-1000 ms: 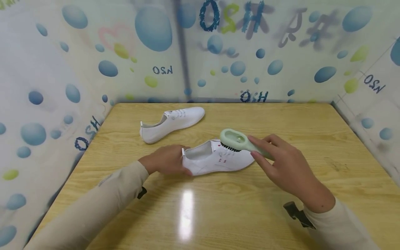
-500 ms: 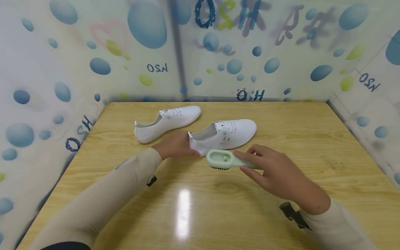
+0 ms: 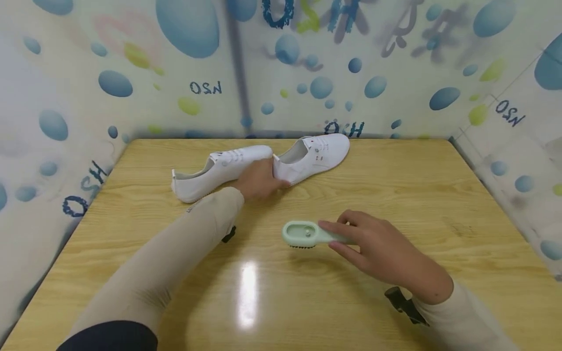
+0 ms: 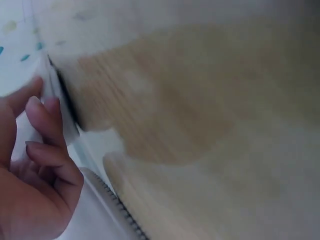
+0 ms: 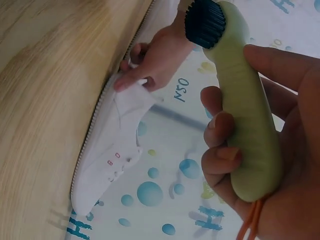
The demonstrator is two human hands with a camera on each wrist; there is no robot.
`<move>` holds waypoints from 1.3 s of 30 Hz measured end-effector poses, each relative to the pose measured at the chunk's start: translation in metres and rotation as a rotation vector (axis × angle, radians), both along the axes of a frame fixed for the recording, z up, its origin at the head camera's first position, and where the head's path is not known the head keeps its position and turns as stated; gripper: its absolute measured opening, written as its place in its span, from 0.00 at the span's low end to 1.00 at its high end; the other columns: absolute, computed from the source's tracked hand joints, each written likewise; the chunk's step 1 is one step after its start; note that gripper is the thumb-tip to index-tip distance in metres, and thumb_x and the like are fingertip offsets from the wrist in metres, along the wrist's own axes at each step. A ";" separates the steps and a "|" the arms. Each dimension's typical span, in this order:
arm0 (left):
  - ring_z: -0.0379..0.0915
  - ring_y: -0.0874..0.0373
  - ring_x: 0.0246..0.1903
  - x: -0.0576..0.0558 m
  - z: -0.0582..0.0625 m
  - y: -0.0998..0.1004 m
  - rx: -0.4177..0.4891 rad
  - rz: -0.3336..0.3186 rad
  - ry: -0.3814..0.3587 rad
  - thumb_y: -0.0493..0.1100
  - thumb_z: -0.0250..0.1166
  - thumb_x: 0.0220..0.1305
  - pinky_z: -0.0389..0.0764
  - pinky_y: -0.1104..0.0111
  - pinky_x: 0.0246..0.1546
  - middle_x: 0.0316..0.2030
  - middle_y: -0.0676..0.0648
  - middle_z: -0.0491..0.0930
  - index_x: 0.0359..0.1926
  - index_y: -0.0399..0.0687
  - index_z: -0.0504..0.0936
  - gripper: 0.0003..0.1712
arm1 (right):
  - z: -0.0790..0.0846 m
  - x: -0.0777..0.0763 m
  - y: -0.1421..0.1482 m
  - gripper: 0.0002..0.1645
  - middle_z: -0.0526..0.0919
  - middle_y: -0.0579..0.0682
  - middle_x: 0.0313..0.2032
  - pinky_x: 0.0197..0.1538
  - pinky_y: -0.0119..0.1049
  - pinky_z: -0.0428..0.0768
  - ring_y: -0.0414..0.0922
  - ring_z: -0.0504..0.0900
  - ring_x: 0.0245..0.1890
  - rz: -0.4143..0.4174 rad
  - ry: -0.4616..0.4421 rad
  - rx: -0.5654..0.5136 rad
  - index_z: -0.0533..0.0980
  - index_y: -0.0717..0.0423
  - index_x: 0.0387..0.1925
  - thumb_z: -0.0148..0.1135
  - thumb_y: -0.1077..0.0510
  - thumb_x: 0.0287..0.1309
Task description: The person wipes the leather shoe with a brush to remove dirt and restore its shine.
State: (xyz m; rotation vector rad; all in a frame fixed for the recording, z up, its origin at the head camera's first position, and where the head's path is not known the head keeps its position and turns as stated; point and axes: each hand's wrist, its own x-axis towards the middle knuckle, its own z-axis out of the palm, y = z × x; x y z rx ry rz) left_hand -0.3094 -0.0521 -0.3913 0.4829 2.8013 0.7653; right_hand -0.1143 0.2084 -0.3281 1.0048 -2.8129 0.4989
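Note:
My left hand (image 3: 259,180) grips the heel of a white lace-up shoe (image 3: 319,155) near the table's back edge, thumb on its near side. Small red letters mark that shoe's side. Just left of the hand lies a second white shoe (image 3: 210,170), toe pointing right, its front partly behind my fingers. In my right hand (image 3: 382,246) is a pale green scrub brush (image 3: 303,234), held by the handle above the table with its dark bristles (image 5: 205,24) facing down. An orange cord (image 5: 252,220) hangs from the handle's end.
The wooden table (image 3: 351,307) ends at a patterned back wall (image 3: 307,68) close behind the shoes. Side walls rise at left and right. Both wrists wear dark camera mounts (image 3: 404,304).
My left hand has carried the shoe from mid-table away to the back, beside the other shoe. The brush has come off the shoe's laces and moved nearer and slightly left.

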 end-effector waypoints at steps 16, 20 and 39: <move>0.82 0.57 0.30 -0.007 0.019 -0.001 0.153 -0.012 -0.195 0.47 0.57 0.73 0.81 0.69 0.30 0.56 0.43 0.79 0.79 0.51 0.46 0.42 | 0.002 0.004 -0.007 0.26 0.81 0.45 0.42 0.30 0.27 0.73 0.34 0.73 0.32 0.042 0.022 0.019 0.77 0.44 0.63 0.68 0.52 0.63; 0.83 0.56 0.31 -0.001 0.024 -0.002 0.131 -0.056 -0.187 0.49 0.56 0.74 0.82 0.68 0.33 0.60 0.43 0.78 0.80 0.53 0.48 0.40 | 0.003 0.005 -0.007 0.26 0.81 0.46 0.42 0.30 0.27 0.73 0.34 0.72 0.31 0.046 0.035 0.020 0.77 0.44 0.63 0.68 0.53 0.63; 0.80 0.49 0.45 0.061 0.069 -0.081 -0.040 0.015 0.276 0.47 0.62 0.70 0.79 0.53 0.47 0.57 0.45 0.80 0.63 0.50 0.76 0.23 | 0.001 0.006 -0.004 0.26 0.82 0.47 0.41 0.28 0.27 0.72 0.33 0.71 0.29 0.059 0.054 0.044 0.78 0.46 0.62 0.68 0.53 0.62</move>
